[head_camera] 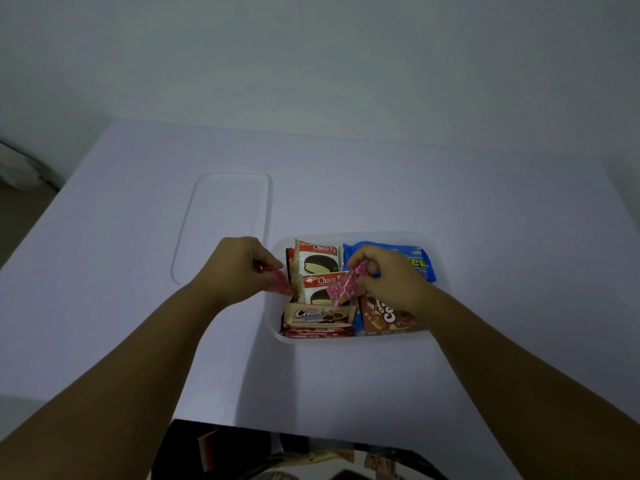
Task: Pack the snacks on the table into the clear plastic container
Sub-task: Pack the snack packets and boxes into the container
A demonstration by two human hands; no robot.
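A pale table [346, 375] fills most of the view, backed by a plain wall. On its left half a clear lid [225, 216] lies flat, well apart from the near edge and just beside the clear plastic container [440, 265], which sits right of centre with its top open.

Two bare forearms reach in from the near corners and meet over the container. The left hand [239, 265] hovers at the container's left rim, its fingers pinched shut on a small pink packet [278, 284] that hangs over that rim. The right hand [388, 275] is over the middle of the container, fingers closed on a second pink packet with a pale pattern [343, 289], held above the snacks already packed.

Inside, a blue bag [420, 258] lies at the far right, partly under the right hand. Two Choco Pie packs [320, 258] overlap at the far left. A brown chocolate pack [388, 318] sits at the near right, a tan Cream-O pack [318, 315] at the near left, and a thin red wrapper [317, 332] lies against the near wall.
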